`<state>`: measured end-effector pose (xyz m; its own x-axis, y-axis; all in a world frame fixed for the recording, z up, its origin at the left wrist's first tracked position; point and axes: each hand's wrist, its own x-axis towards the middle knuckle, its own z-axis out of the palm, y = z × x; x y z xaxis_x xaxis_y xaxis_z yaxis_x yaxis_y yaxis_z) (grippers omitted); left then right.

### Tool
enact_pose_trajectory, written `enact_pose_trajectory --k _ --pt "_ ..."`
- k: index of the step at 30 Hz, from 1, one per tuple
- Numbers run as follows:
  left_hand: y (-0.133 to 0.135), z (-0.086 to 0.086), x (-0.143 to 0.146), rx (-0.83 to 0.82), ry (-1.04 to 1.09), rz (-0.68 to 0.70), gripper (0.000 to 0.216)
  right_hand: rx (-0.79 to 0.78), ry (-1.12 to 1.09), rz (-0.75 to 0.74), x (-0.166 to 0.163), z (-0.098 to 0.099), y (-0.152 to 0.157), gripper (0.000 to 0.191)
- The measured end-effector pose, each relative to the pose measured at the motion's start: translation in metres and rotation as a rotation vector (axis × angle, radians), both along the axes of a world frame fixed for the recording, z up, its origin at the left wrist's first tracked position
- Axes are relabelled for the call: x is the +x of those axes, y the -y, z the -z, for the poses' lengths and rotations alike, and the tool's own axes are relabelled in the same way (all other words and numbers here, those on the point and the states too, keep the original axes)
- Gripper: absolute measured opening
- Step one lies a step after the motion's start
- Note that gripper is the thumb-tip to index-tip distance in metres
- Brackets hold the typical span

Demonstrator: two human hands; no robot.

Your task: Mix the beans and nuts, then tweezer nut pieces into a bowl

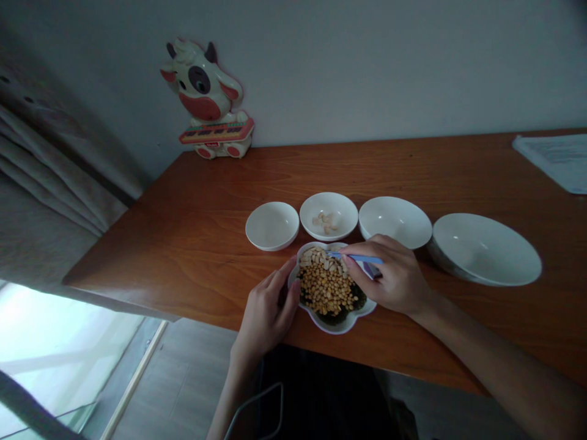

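My right hand (394, 275) pinches blue tweezers (367, 259), whose tips reach in among pale, seed-like pieces (313, 255) at the back of a white flower-shaped dish (337, 330). Yellow beans (328, 287) fill the dish's middle, and small dark green bits (331, 318) show along its front and right. With thumb and fingers at the left rim, my left hand (266, 310) grips the dish. Just behind it stands a white bowl (345, 211) with a few pale pieces (325, 222) inside. Part of a dark object by my right palm is hidden.
Other white bowls stand in the same row: one at the left (272, 226), one right of centre (394, 217), and a larger one (486, 250) at far right. A cow toy with a keyboard (208, 101) sits by the wall. Papers (557, 160) lie at the back right of the wooden table (183, 244).
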<state>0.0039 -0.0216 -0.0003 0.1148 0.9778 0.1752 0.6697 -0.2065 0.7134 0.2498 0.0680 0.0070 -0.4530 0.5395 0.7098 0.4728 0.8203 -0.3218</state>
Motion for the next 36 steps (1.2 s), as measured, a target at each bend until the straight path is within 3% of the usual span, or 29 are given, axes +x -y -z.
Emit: enact_pose_trajectory --k 18,36 --pt "-0.0003 0.0003 0.0006 0.013 -0.007 -0.001 0.043 -0.028 0.014 0.021 -0.0027 -0.0036 -0.0008 0.018" --pt "-0.0009 -0.0001 0.0 0.002 0.002 0.0 0.043 -0.059 0.025 -0.008 -0.0014 -0.0011 -0.0005 0.03"
